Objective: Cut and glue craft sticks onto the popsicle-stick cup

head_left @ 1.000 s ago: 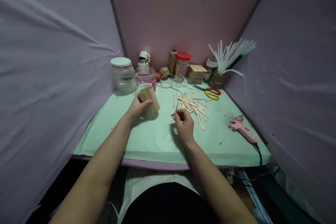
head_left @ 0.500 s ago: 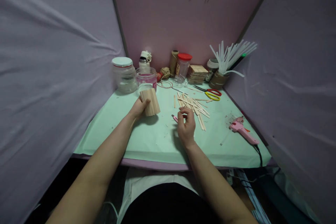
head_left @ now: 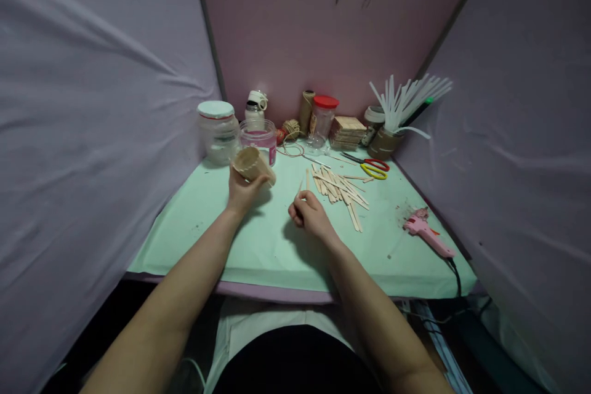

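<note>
My left hand (head_left: 244, 191) is wrapped round a hollow cup (head_left: 261, 167) made of flat craft sticks side by side. It is tilted so that its open, tan inside (head_left: 248, 159) faces up and towards me. Over the middle of the table, my right hand (head_left: 311, 212) is closed, with a thin pale strip (head_left: 300, 186) standing up from its fingers; its kind is unclear. Just beyond that hand, one craft stick (head_left: 307, 179) lies by itself. Beside it spreads a loose pile of craft sticks (head_left: 341, 188).
A pink glue gun (head_left: 429, 234) lies on the right, its cord over the table edge. Behind the pile are scissors (head_left: 376, 167). Along the back stand a lidded jar (head_left: 217, 135), a pink tub (head_left: 258, 135), twine (head_left: 292, 129), a red-lidded jar (head_left: 322, 123), stacked wooden squares (head_left: 347, 132) and glue sticks (head_left: 401, 101).
The cup has turned from showing its slatted side to showing its open inside. My right hand has moved left and closed; the pink tool beside it is out of sight.
</note>
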Demonstrator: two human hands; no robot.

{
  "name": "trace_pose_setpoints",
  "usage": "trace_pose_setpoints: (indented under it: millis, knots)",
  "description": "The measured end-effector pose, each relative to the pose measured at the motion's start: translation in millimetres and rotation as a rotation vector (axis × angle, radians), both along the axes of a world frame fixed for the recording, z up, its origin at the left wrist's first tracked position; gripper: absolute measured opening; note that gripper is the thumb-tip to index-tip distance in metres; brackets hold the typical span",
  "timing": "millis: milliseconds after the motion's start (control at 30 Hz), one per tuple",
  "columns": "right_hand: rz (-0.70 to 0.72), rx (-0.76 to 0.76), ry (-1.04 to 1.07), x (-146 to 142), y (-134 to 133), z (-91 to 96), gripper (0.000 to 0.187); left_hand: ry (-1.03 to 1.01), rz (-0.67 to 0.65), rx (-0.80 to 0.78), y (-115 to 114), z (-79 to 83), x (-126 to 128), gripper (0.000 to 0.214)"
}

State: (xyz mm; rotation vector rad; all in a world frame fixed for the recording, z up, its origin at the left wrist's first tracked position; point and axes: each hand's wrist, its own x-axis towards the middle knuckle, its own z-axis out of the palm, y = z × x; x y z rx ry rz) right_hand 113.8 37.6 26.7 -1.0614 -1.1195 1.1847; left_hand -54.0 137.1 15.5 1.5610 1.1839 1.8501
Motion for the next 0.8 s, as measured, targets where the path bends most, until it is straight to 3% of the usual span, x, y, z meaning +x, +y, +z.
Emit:
trace_pose_setpoints:
  millis: [67, 133, 200, 267, 333, 433, 500, 533, 600, 700, 800]
  knots:
    - [-0.038, 0.022, 0.052, 16.3, -0.9, 12.4, 0.018, -0.097, 0.2, -0.052, 10.3, 2.6, -11.4, 0.074]
    - [-0.17, 0.087, 0.124, 44.1, -3.0, 32.9, 0.021, -0.185, 0.438, -0.078, 20.5, 5.7, -26.7, 0.071]
    - [-0.502, 0.28, 0.251, 79.4, -9.1, 58.5, 0.021, -0.266, 0.617, -0.08, 28.7, 8.3, -41.2, 0.069]
    - [-0.879, 0.489, 0.302, 114.1, -20.4, 84.1, 0.015, -0.318, 0.668, -0.054, 33.6, 9.6, -49.3, 0.068]
    - [-1.164, 0.673, 0.262, 139.6, -33.4, 103.5, 0.016, -0.323, 0.64, -0.027, 34.6, 9.0, -47.6, 0.069]
    - [-1.341, 0.811, 0.133, 152.1, -42.0, 110.2, 0.016, -0.233, 0.507, -0.025, 29.0, 4.8, -30.1, 0.071]
    - [-1.304, 0.813, 0.056, 145.6, -34.5, 97.8, 0.007, -0.131, 0.333, -0.026, 22.7, -0.3, -16.1, 0.071]
    - [-1.217, 0.776, 0.015, 139.4, -27.4, 87.7, 0.007, -0.067, 0.226, -0.026, 19.7, -3.5, -10.3, 0.07]
    - [-0.866, 0.589, -0.144, 123.3, -10.4, 63.0, 0.011, 0.059, 0.077, -0.051, 15.6, -10.6, -2.3, 0.073]
    - [-0.53, 0.296, -0.454, 95.6, 9.5, 26.8, 0.008, 0.23, 0.015, -0.151, 15.4, -20.8, 1.2, 0.077]
    - [-0.436, 0.196, -0.637, 72.1, 14.4, 3.5, 0.011, 0.32, 0.007, -0.248, 18.0, -27.5, -0.7, 0.078]
